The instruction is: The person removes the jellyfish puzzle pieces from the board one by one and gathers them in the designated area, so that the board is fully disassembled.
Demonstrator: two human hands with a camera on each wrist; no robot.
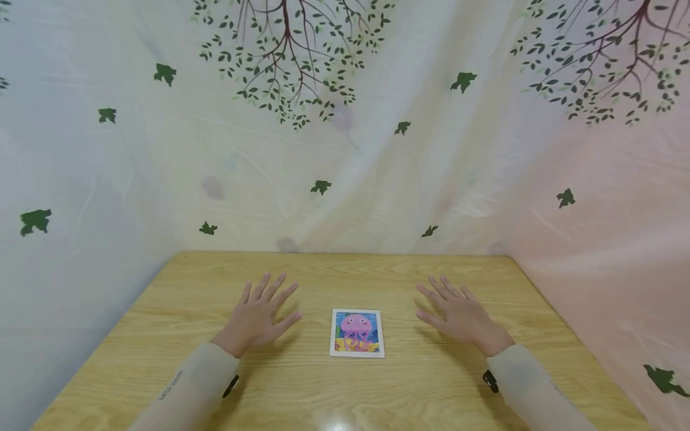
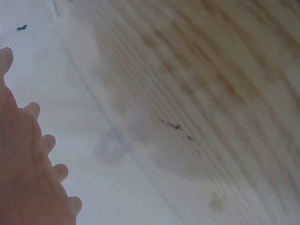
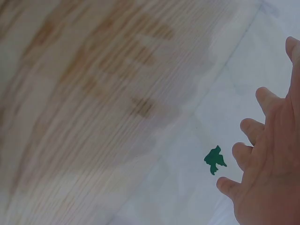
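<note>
A square picture [image 1: 357, 333] with a white border lies flat on the wooden table, showing a pink jellyfish over yellow and orange coral. To its left, my left hand [image 1: 257, 320] is held palm down with the fingers spread. My right hand [image 1: 462, 319] mirrors it on the other side, fingers also spread. Both are apart from the picture and hold nothing. In the left wrist view, part of the left hand [image 2: 23, 159] shows at the left edge. The right hand [image 3: 272, 145] appears at the right edge of the right wrist view.
The light wood table [image 1: 356, 395] has a rounded far edge against a pale curtain [image 1: 356, 221] printed with green birds and leafy branches. The curtain also runs along both sides. A dark band [image 1: 490, 381] shows at the right sleeve, another [image 1: 230, 386] at the left.
</note>
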